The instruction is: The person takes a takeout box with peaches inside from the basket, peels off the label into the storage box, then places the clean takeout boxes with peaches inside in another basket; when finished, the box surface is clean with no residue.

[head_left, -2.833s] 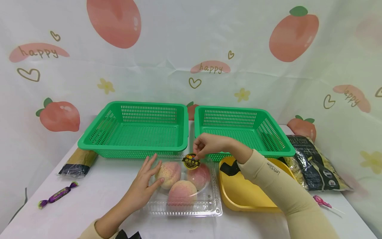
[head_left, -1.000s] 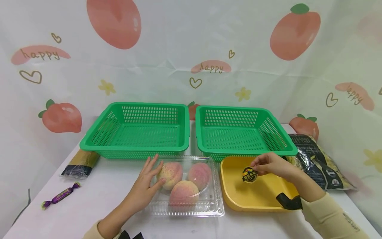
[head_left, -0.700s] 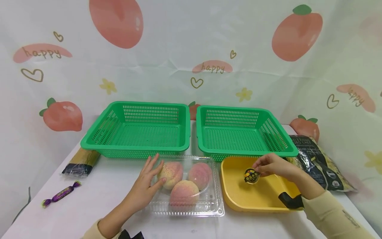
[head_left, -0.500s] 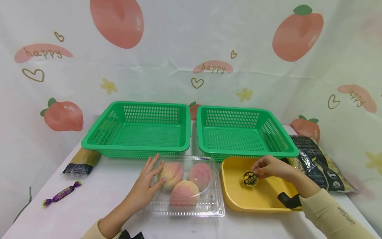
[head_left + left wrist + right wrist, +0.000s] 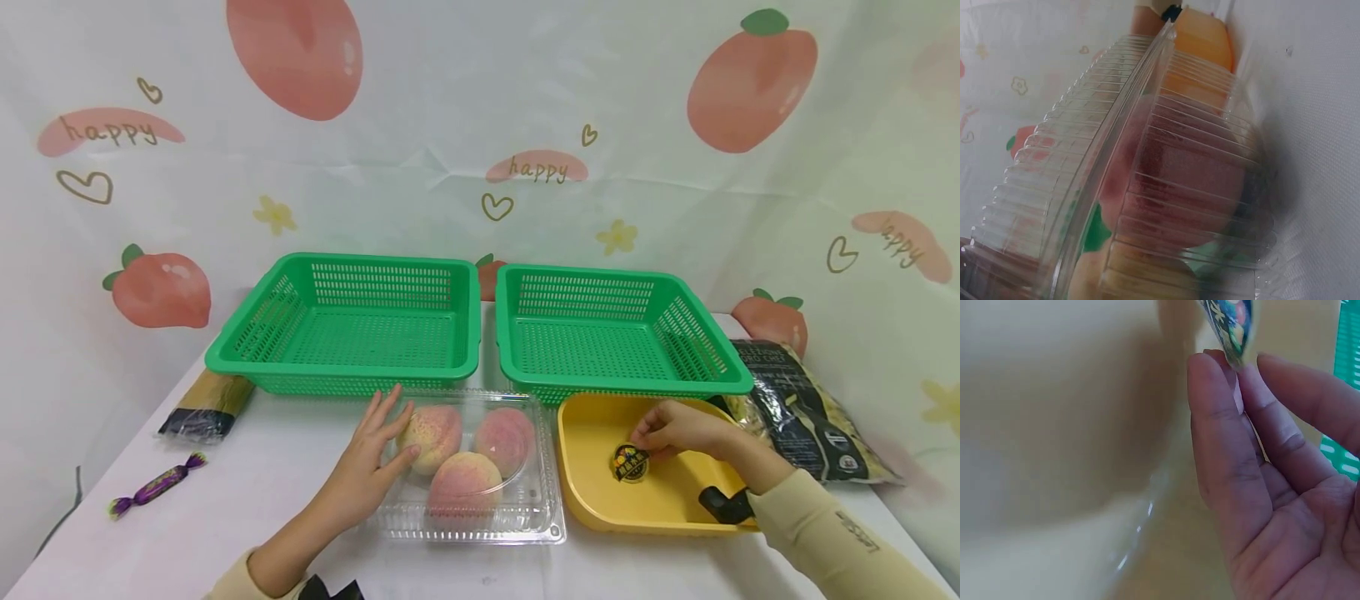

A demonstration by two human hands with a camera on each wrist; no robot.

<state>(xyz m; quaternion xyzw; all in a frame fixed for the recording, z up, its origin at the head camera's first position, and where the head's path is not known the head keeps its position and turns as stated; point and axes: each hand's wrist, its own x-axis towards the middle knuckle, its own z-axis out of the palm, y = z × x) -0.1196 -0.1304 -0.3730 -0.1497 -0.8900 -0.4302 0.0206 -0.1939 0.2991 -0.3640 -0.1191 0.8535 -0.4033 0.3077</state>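
Sticker (image 5: 628, 463), black and gold, is pinched by its edge in the right hand (image 5: 681, 428), low inside the yellow tub (image 5: 660, 507); whether it touches the bottom I cannot tell. A light edge grip, with it laid flat before release, should keep any tacky underside from clinging. The left hand (image 5: 366, 468), fingers spread, rests on the clear box (image 5: 534, 492) of peaches (image 5: 465, 482); two green baskets (image 5: 360, 370) stand behind.

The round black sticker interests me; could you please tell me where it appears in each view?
Head: the round black sticker is right of centre in the lower half, pinched by the right hand.
Left wrist: not in the picture.
Right wrist: at the top edge, right of centre, partly cut off.
Shared landmark: the yellow basin, visible in all three views.
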